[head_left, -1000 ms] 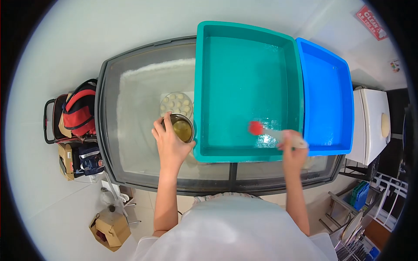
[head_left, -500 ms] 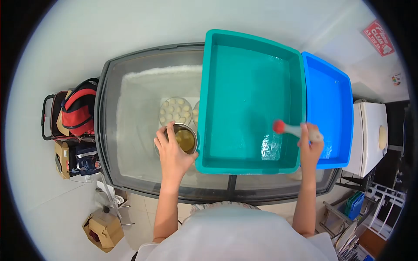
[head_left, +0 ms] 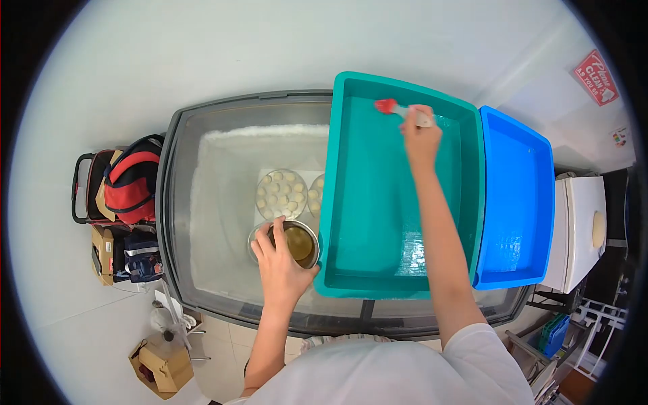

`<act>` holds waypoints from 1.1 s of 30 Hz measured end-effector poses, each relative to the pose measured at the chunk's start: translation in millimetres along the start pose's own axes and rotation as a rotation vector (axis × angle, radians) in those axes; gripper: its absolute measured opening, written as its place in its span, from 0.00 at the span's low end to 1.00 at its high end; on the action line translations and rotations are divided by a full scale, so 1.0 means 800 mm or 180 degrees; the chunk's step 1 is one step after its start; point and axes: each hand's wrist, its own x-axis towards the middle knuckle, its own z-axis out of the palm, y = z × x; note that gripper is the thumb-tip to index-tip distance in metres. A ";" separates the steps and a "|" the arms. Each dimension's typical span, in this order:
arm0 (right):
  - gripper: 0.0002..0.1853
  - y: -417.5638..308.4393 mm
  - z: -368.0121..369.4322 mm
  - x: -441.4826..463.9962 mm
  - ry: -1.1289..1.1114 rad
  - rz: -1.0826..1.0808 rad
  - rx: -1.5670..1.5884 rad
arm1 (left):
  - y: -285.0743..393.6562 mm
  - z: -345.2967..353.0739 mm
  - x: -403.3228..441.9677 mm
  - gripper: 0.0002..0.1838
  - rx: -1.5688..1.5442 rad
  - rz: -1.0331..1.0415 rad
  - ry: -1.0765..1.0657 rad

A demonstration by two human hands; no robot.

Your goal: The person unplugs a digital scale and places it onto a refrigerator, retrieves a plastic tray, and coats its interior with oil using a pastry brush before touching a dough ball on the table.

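Note:
My left hand point(head_left: 280, 262) grips a small metal bowl point(head_left: 314, 247) of yellowish liquid beside the left wall of a green tub point(head_left: 329, 250). Over the far part of that tub, my right hand point(head_left: 422, 135) is closed around the pale handle of a basting brush point(head_left: 386, 106) with a red head. The brush head points left above the tub floor; whether it touches the surface I cannot tell. Wet, shiny patches show on the tub floor. Below the bowl, round plates of pale dough balls point(head_left: 281, 194) lie inside a glass-topped chest freezer point(head_left: 223, 223).
A blue tub point(head_left: 516, 202) stands right of the green one, with a white box-like appliance point(head_left: 580, 216) beyond it. Left of the freezer are a red and black bag point(head_left: 133, 185) and a cardboard box point(head_left: 162, 368) on the floor. A wall rises behind.
My right hand has swung the brush from the green tub's right rim to its far part. The left hand still holds the bowl beside the tub. The whole view has shifted slightly.

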 end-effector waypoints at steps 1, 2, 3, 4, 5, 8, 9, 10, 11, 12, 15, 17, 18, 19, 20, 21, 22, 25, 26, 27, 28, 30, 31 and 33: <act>0.09 0.014 -0.022 0.003 0.0130 -0.0095 -0.0279 | 0.001 0.000 -0.001 0.49 0.0037 0.0008 0.0019; 0.09 0.025 -0.047 0.008 0.0267 -0.0200 -0.0552 | 0.001 0.000 -0.002 0.49 0.0029 0.0010 0.0011; 0.10 0.034 -0.073 0.012 0.0367 -0.0332 -0.1001 | 0.001 0.000 -0.001 0.49 0.0020 0.0026 0.0008; 0.10 0.041 -0.100 0.013 0.0470 -0.0461 -0.1447 | 0.000 0.000 -0.001 0.49 0.0013 0.0046 0.0006; 0.11 0.049 -0.126 0.013 0.0512 -0.0435 -0.1467 | -0.001 0.000 -0.001 0.49 0.0006 0.0061 0.0005; 0.14 0.028 -0.180 -0.010 0.0482 0.0104 -0.0596 | -0.007 0.002 -0.004 0.49 -0.0128 0.0098 0.0143; 0.15 0.012 -0.192 -0.021 0.0428 0.0117 -0.0269 | -0.010 0.002 -0.007 0.49 -0.0202 0.0109 0.0210; 0.16 -0.006 -0.206 -0.033 0.0369 0.0128 0.0055 | -0.012 0.002 -0.010 0.49 -0.0223 0.0083 0.0225; 0.16 -0.034 -0.217 -0.047 0.0326 0.0284 0.0198 | -0.015 0.002 -0.014 0.49 -0.0244 0.0061 0.0276; 0.17 -0.064 -0.226 -0.063 0.0275 0.0442 0.0347 | -0.018 -0.001 -0.019 0.50 -0.0257 0.0033 0.0334; 0.17 -0.119 -0.239 -0.109 0.0094 0.0793 0.1265 | -0.025 -0.018 -0.037 0.51 -0.0245 -0.0012 0.0411; 0.18 -0.155 -0.239 -0.138 -0.0236 0.1127 0.1697 | -0.028 -0.036 -0.050 0.52 -0.0204 0.0052 0.0332; 0.18 -0.170 -0.237 -0.150 -0.0316 0.1121 0.1734 | -0.029 -0.045 -0.058 0.52 -0.0187 -0.0014 0.0387; 0.18 -0.183 -0.234 -0.163 -0.0516 0.1140 0.1806 | -0.028 -0.053 -0.067 0.53 -0.0262 0.0056 0.0379; 0.18 -0.196 -0.231 -0.175 -0.0711 0.1156 0.1877 | -0.026 -0.061 -0.076 0.55 -0.0335 0.0134 0.0371; 0.18 -0.209 -0.226 -0.186 -0.0903 0.1168 0.1946 | -0.025 -0.068 -0.084 0.56 -0.0409 0.0218 0.0364; 0.18 -0.222 -0.221 -0.195 -0.0961 0.1163 0.1975 | -0.023 -0.074 -0.092 0.56 -0.0391 0.0173 0.0407; 0.16 -0.257 -0.203 -0.227 -0.1690 0.1095 0.1825 | -0.019 -0.087 -0.117 0.59 -0.0569 0.0595 0.0440; 0.16 -0.269 -0.195 -0.238 -0.1709 0.1101 0.1849 | -0.018 -0.088 -0.125 0.59 -0.0545 0.0577 0.0451; 0.14 -0.282 -0.187 -0.248 -0.2106 0.0942 0.1644 | -0.017 -0.089 -0.133 0.59 -0.0621 0.0650 0.0452; 0.12 -0.295 -0.179 -0.259 -0.2479 0.0772 0.1428 | -0.015 -0.089 -0.139 0.60 -0.0701 0.0740 0.0448; 0.08 -0.322 -0.164 -0.283 -0.2769 0.0516 0.0736 | -0.012 -0.091 -0.151 0.60 -0.0779 0.0879 0.0415; 0.08 -0.326 -0.158 -0.294 -0.2727 0.0522 0.0741 | -0.010 -0.092 -0.156 0.60 -0.0842 0.0984 0.0449; 0.06 -0.324 -0.142 -0.315 -0.2480 -0.0538 0.0452 | -0.009 -0.095 -0.167 0.60 -0.0963 0.1185 0.0526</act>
